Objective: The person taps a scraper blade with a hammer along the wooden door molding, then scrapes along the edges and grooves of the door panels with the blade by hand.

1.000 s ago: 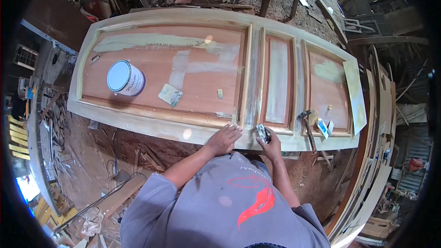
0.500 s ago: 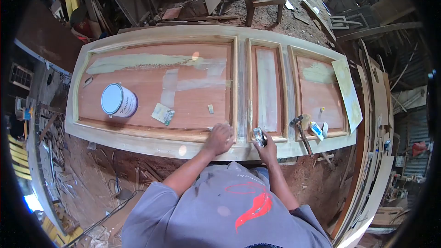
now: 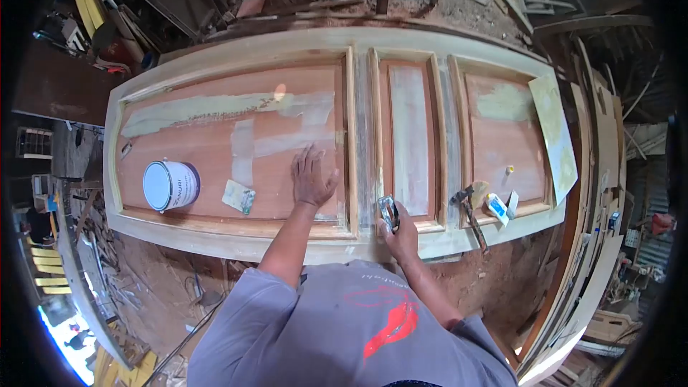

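Note:
A wooden panelled door [image 3: 251, 242] lies flat before me, with pale filler smeared on its reddish panels. My left hand [image 3: 312, 178] rests on the large left panel near its right side, palm down, fingers spread. In my right hand [image 3: 400, 233] is a small shiny metallic tool [image 3: 388, 211], held over the door's front rail, below the narrow middle panel; its exact kind is unclear. To the left of my left hand are a small putty-stained card [image 3: 238, 197] and a paint can [image 3: 170, 186] with a pale lid.
A hammer [image 3: 471, 218], a white-and-blue tube [image 3: 497, 209] and a small yellow cap [image 3: 509, 170] lie at the right panel. A stained thin board [image 3: 554, 140] overlaps the door's right end. Long boards [image 3: 591, 244] stand beyond it; wood scraps litter the ground.
My left hand has moved from the front rail up onto the large panel, its fingers now spread. My right hand has shifted slightly left, still with the metallic tool. The camera view has shifted.

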A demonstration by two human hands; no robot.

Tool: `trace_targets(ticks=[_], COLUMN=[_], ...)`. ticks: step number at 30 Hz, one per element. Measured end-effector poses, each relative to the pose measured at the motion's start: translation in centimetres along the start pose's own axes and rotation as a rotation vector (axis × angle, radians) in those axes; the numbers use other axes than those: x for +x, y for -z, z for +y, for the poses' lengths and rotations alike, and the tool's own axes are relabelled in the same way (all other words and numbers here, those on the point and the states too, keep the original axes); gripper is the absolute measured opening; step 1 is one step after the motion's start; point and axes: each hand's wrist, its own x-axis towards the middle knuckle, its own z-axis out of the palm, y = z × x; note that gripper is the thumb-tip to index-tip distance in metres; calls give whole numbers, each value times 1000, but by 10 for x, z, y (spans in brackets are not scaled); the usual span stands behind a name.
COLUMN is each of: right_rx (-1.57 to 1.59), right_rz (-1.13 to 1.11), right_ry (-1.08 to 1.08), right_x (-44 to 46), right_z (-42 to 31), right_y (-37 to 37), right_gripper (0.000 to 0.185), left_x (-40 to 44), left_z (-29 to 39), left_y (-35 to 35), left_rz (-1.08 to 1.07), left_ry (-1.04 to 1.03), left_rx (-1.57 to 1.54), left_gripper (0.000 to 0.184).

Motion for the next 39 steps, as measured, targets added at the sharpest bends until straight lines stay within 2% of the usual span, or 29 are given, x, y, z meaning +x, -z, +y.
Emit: trace_targets(ticks=[7, 26, 31, 35, 39], right_rx=[-78, -3, -54, -53, -71], right_rz=[-147, 74, 41, 86, 67], right_ry=[-51, 29, -40, 18, -35], right_x=[-24, -15, -7, -12, 14], right_z=[-2, -5, -11, -5, -13], right_y=[8, -6, -7, -12, -12], right_gripper=[76, 71, 71, 70, 68], left_x=[6, 5, 3, 4, 2], left_z=[-4, -7, -7, -8, -11], left_y=[-6, -11, -10, -10, -13], left_rz=[-25, -44, -49, -51, -45], left_ry=[10, 17, 16, 9, 1], left_rx=[23, 7, -21, 21, 10], left_gripper=[67, 62, 62, 63, 64])
